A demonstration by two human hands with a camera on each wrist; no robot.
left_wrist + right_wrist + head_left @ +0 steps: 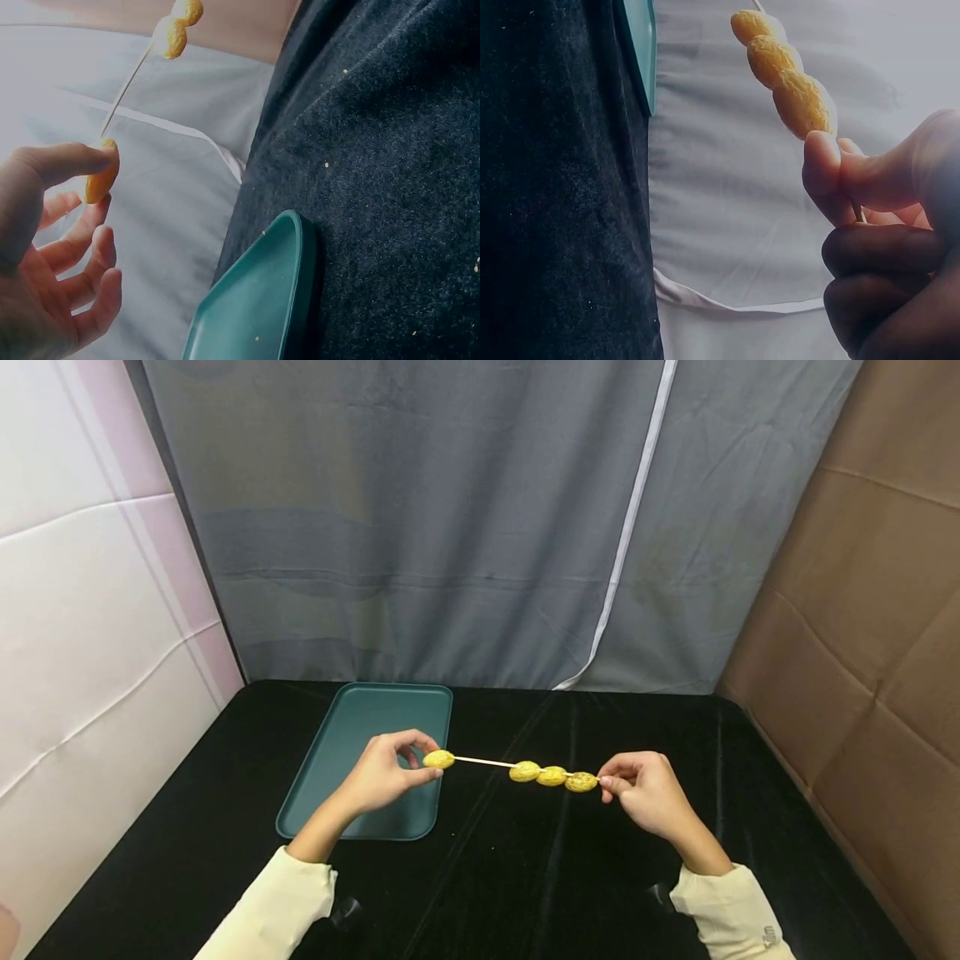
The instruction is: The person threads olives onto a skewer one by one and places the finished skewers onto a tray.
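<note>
While both hands are up over the black cloth [517, 885], a thin skewer [483, 762] spans btwn them, approx. level in the head view. The L hand [390, 770] has a lone yellow pc. [438, 760] pinched btwn thumb and fingertips, other fingers loosely bent & apart; the skewer's far end meets that pc., tho how deep it goes in can't be told. The R hand [651, 792] is closed more tightly, thumb & forefinger nipping the skewer's bare end just beside three yellow pcs. [552, 776] threaded in a row, other fingers curled under. That end grip prob. leaves the shaft free and steadies it vs. a push from the L side; the L pinch, at the pc.'s sides, prob. lets it line up w/ the stick.

Re edges: the L hand hangs above the green tray [382, 714], w/ the lone pc. near the tray's R rim. A bare stretch of shaft separates it from the row. There's room over the cloth btwn the hands & on the near side; the grey curtain [420, 527] bounds the back, the brown wall [862, 610] stands well apart from the R hand.
</note>
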